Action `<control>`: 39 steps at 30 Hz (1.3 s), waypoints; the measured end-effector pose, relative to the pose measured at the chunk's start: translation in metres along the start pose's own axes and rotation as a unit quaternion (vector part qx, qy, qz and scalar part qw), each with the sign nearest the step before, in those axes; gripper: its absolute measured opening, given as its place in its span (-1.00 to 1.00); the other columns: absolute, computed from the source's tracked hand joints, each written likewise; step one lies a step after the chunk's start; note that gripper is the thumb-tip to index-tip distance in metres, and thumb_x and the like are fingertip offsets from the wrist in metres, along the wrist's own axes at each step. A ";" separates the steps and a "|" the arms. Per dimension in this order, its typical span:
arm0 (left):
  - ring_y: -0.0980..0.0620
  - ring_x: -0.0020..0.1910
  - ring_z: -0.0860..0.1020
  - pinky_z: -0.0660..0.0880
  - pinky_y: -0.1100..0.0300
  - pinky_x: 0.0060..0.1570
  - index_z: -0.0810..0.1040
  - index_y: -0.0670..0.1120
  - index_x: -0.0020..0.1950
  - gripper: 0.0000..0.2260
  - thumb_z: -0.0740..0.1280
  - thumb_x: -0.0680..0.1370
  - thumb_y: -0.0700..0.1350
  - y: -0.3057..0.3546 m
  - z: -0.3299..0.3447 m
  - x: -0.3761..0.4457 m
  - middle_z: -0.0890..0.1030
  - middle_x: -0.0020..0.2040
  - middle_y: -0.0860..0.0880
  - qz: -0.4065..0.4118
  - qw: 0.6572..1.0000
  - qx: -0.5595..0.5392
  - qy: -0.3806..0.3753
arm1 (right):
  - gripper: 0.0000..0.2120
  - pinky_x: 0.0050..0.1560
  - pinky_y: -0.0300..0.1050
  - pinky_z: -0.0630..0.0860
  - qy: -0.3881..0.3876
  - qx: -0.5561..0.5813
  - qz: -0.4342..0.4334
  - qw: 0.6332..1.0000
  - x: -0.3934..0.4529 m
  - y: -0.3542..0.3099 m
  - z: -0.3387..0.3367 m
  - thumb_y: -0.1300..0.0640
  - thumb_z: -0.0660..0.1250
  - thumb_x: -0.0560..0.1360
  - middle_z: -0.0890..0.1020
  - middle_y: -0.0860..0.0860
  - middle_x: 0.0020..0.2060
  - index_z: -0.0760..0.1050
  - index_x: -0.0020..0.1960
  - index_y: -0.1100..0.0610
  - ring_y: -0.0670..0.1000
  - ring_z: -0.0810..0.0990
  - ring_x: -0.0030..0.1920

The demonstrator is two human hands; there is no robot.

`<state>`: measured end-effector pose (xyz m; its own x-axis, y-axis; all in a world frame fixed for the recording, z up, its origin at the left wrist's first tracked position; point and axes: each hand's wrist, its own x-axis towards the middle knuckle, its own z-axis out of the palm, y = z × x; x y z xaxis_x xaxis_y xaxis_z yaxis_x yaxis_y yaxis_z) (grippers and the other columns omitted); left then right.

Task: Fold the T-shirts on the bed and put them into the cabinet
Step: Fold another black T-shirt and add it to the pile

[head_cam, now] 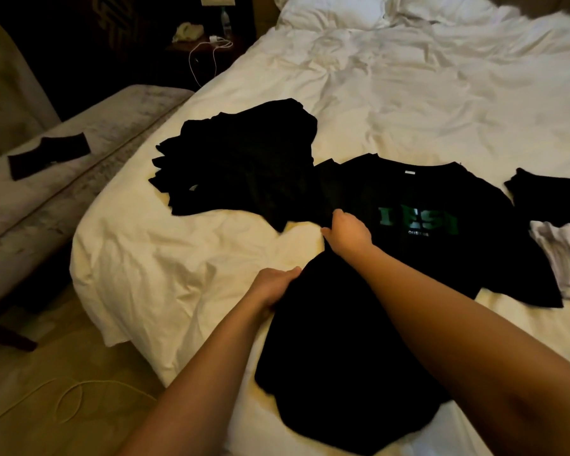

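Black T-shirt [408,225] with green lettering lies on the white bed [178,258] beneath both hands; right hand [348,233] pinches its sleeve, left hand [273,286] grips its side edge.

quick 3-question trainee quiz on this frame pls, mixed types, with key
1. True or false: the right hand grips the black T-shirt with green lettering.
2. Where is the pile of black T-shirts relative to that shirt? A) left B) right C) on top
3. Fill in: the left hand holds the shirt's near ___ edge.

Key: 1 true; 2 A; 3 left.
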<state>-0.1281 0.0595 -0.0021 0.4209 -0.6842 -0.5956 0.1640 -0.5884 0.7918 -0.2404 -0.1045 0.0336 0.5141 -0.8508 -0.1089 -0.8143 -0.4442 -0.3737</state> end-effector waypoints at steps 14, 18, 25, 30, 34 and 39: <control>0.03 -0.36 0.44 0.35 0.08 -0.24 0.44 -0.11 -0.35 -0.60 0.29 0.63 0.05 -0.017 -0.018 -0.014 0.46 -0.42 0.02 0.158 0.964 0.156 0.146 | -0.83 -0.34 -0.12 0.39 -0.023 0.153 -0.027 0.988 0.040 -0.023 0.002 0.07 0.28 0.62 0.56 0.05 -0.22 0.49 -0.05 0.17 0.03 0.53 -0.24; 0.05 -0.49 0.21 0.14 0.13 -0.40 0.17 0.02 -0.46 -0.45 0.42 0.52 0.17 -0.010 -0.026 -0.041 0.19 -0.51 0.04 0.102 0.977 0.185 0.011 | -0.82 -0.30 -0.19 0.40 0.028 0.219 0.025 0.975 0.023 -0.015 0.017 0.00 0.29 0.61 0.55 -0.04 -0.17 0.48 0.09 0.11 -0.05 0.53 -0.19; 0.05 -0.28 0.42 0.30 0.13 -0.22 0.55 -0.10 -0.24 -0.58 0.52 0.34 0.25 -0.042 -0.050 -0.075 0.46 -0.32 -0.07 0.088 0.958 0.247 -0.117 | -0.76 0.00 -0.20 0.53 0.062 0.293 -0.015 0.954 -0.071 -0.023 0.038 -0.01 0.34 0.58 0.57 -0.07 0.04 0.52 0.21 0.03 -0.14 0.55 -0.02; 0.11 -0.37 0.42 0.30 0.13 -0.28 0.49 -0.05 -0.29 -0.73 0.41 0.56 0.01 -0.050 -0.040 -0.095 0.48 -0.38 0.06 0.124 0.976 0.173 -0.045 | -0.94 -0.12 -0.15 0.56 0.017 0.313 -0.068 0.947 -0.160 -0.034 0.053 0.03 0.34 0.58 0.61 -0.09 -0.19 0.56 0.03 -0.01 -0.15 0.57 -0.18; 0.06 -0.43 0.38 0.27 0.13 -0.35 0.37 -0.07 -0.34 -0.63 0.32 0.62 0.02 -0.057 -0.035 -0.112 0.41 -0.42 0.02 0.116 0.966 0.215 0.083 | -0.89 -0.06 -0.23 0.55 -0.032 0.309 -0.098 0.945 -0.198 -0.039 0.057 0.01 0.31 0.60 0.61 -0.13 -0.10 0.54 0.11 -0.05 -0.18 0.57 -0.10; 0.04 -0.38 0.48 0.33 0.16 -0.35 0.53 -0.14 -0.31 -0.68 0.49 0.49 0.04 -0.068 -0.037 -0.134 0.50 -0.40 -0.06 0.087 0.988 0.122 0.047 | -0.81 -0.01 -0.32 0.41 0.070 0.216 -0.186 0.956 -0.236 -0.026 0.065 -0.05 0.32 0.56 0.51 -0.13 -0.06 0.54 0.09 0.02 -0.14 0.46 -0.01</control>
<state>-0.1624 0.2077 0.0288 0.5070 -0.7475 -0.4291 -0.1340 -0.5601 0.8175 -0.3229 0.1268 0.0092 0.6808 -0.6987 0.2196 -0.3783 -0.5922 -0.7114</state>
